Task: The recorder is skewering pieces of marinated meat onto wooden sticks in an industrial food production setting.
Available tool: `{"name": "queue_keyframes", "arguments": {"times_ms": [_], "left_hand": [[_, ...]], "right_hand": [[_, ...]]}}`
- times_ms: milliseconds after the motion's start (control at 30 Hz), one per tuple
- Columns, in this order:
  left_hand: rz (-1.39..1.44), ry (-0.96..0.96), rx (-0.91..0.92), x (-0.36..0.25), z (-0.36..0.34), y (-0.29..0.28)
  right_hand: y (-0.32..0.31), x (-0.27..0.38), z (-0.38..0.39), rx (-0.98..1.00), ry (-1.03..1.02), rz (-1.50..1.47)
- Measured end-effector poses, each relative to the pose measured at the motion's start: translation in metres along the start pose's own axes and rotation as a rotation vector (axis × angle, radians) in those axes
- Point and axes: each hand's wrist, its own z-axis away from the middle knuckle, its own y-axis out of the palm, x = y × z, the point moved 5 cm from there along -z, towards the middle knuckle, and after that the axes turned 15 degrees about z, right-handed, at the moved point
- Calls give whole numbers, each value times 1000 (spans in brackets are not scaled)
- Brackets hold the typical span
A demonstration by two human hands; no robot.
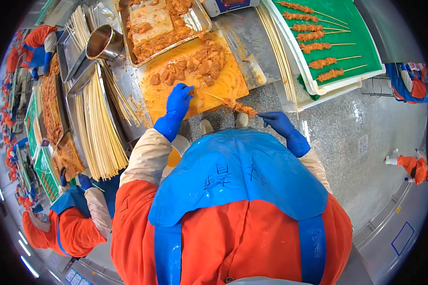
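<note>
A skewer of marinated meat (pixel 240 108) hangs over the near edge of the orange cutting board (pixel 154 102). Its bare stick points toward my left hand, and its meaty end meets the fingertips of my blue-gloved right hand (pixel 283 126), which grip it. Over the board's near left part, my blue-gloved left hand (pixel 177 107) has its fingers pinched together, just short of the stick's end. Whatever lies between those fingers is too small to make out. Behind them, a pile of raw marinated meat pieces (pixel 199 64) lies on the board.
A metal tray (pixel 205 19) of meat stands behind the board. Bamboo sticks (pixel 97 128) fill a metal tray at left, near a steel pot (pixel 104 42). At right, a green-lined white tray (pixel 352 33) holds several finished skewers. A co-worker (pixel 73 223) works at left.
</note>
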Motion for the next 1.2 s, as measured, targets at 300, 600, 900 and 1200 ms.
{"name": "queue_keyframes", "arguments": {"times_ms": [300, 600, 900, 1200], "left_hand": [[2, 190, 14, -6, -89, 16], [56, -1, 12, 16, 15, -9], [23, -10, -27, 25, 24, -24], [129, 11, -114, 22, 39, -29]], "right_hand": [[16, 22, -17, 48, -68, 27], [22, -2, 8, 24, -13, -97], [29, 2, -1, 68, -30, -64], [38, -1, -13, 68, -63, -44]]}}
